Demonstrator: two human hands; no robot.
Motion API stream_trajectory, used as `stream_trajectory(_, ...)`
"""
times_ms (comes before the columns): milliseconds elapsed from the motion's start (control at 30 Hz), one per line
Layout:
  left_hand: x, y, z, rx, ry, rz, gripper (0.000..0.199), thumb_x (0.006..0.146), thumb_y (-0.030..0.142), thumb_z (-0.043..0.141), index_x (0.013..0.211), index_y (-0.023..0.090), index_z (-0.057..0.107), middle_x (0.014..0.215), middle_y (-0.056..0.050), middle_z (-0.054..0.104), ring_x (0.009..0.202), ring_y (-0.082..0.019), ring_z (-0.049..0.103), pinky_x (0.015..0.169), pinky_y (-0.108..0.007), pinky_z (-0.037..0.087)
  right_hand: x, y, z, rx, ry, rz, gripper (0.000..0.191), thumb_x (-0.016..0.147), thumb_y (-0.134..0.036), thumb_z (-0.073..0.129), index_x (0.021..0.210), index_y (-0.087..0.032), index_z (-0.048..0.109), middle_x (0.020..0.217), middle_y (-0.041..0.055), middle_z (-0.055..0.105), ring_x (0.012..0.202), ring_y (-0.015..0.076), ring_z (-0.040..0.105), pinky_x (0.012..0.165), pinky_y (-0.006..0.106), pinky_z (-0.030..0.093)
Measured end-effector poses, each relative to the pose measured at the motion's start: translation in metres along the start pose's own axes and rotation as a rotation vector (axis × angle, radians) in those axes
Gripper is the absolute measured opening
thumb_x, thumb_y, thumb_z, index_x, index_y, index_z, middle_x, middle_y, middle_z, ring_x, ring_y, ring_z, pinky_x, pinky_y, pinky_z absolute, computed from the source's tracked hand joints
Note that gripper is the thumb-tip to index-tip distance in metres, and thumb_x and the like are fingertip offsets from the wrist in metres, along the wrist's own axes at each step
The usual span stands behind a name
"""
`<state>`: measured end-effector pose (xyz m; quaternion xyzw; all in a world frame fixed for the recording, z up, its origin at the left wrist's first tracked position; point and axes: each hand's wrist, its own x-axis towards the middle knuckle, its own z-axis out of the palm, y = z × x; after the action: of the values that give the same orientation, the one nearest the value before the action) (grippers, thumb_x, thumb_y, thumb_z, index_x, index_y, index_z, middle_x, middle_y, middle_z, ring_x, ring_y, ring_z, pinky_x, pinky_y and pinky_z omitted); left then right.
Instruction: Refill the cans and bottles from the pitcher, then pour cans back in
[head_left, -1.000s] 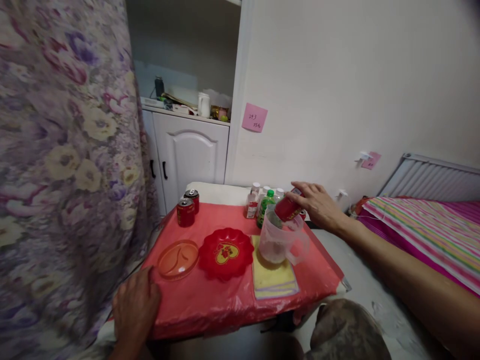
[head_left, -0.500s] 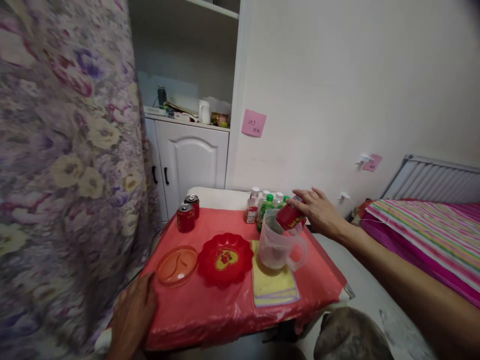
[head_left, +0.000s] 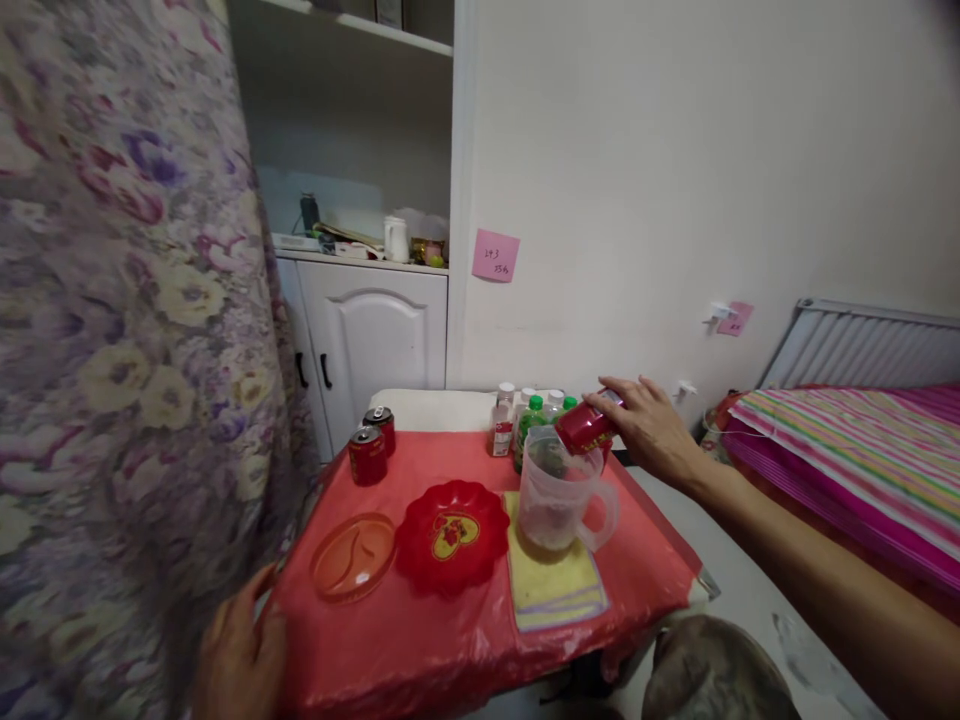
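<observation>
My right hand [head_left: 645,425] is closed around a red drink can [head_left: 585,428], which it holds tilted over the mouth of a clear plastic measuring jug [head_left: 551,510]. No stream from the can can be made out. The jug stands upright on a folded yellow cloth [head_left: 559,595], its handle to the right. Beside the table's left front edge, my left hand [head_left: 244,640] is open with its thumb apart from the fingers, holding nothing. Nearest to it lies a round orange divided plate [head_left: 352,560]. A red scalloped plate [head_left: 450,575] sits between that and the cloth.
Two more cans [head_left: 367,457] stand at the back left of the red-covered table [head_left: 420,660]. Several small bottles [head_left: 501,425] with white and green caps stand behind the jug. A floral curtain [head_left: 150,350] hangs at left; a bed [head_left: 862,450] is at right.
The can has tipped further toward level over the jug. My left hand has slid left and down to the table's edge. The view has shifted slightly, so the table sits lower.
</observation>
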<state>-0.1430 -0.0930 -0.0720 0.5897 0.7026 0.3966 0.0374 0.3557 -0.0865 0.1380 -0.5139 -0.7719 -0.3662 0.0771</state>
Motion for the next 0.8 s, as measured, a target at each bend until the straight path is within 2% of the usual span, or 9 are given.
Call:
stream_trajectory(167,-0.010,0.019,-0.005,-0.135,0.001,-0.005,0.054,0.091,0.050,0.027,0.130,0.019,0.048,0.132,-0.016,0.058,0.125,-0.034,0.056,0.111,-0.053,0.042,-0.006,0.004,0.001,0.005,0.008,0.054,0.051,0.092,-0.005,0.047,0.139,-0.024,0.054,0.142,0.0197,0.055,0.125,0.0311,0.056,0.108,0.056,0.036)
stream_trajectory(333,-0.017,0.035,0.014,-0.261,-0.027,-0.015,0.051,0.086,0.050,0.039,0.128,0.022,0.051,0.117,-0.012,0.070,0.106,-0.029,0.068,0.101,-0.048,0.052,-0.011,0.006,0.011,0.007,-0.003,0.060,0.048,0.095,-0.008,0.044,0.140,-0.024,0.052,0.142,0.0193,0.054,0.125,0.0300,0.056,0.108,0.056,0.036)
stream_trajectory(500,-0.024,0.049,0.041,-0.314,-0.097,0.126,0.043,0.083,0.044,0.050,0.122,0.027,0.058,0.112,-0.004,0.076,0.092,-0.024,0.074,0.087,-0.039,0.060,-0.011,0.005,0.014,0.011,0.007,0.084,0.050,0.093,-0.008,0.047,0.140,-0.025,0.051,0.142,0.0186,0.055,0.124,0.0293,0.057,0.108,0.056,0.036)
stream_trajectory(667,-0.032,0.062,0.060,-0.306,-0.115,0.264,0.039,0.087,0.040,0.048,0.120,0.025,0.063,0.120,-0.008,0.075,0.109,-0.026,0.072,0.098,-0.044,0.058,-0.011,0.006,0.012,0.026,0.029,0.096,0.050,0.092,-0.009,0.050,0.140,-0.024,0.050,0.141,0.0191,0.055,0.123,0.0297,0.057,0.108,0.056,0.036)
stream_trajectory(800,-0.038,0.064,0.067,-0.292,-0.122,0.351,0.038,0.089,0.032,0.045,0.119,0.020,0.064,0.116,-0.012,0.077,0.107,-0.026,0.073,0.094,-0.042,0.061,-0.016,0.007,0.017,0.031,0.037,0.085,0.048,0.092,-0.010,0.050,0.139,-0.023,0.051,0.140,0.0210,0.056,0.123,0.0320,0.058,0.106,0.058,0.037)
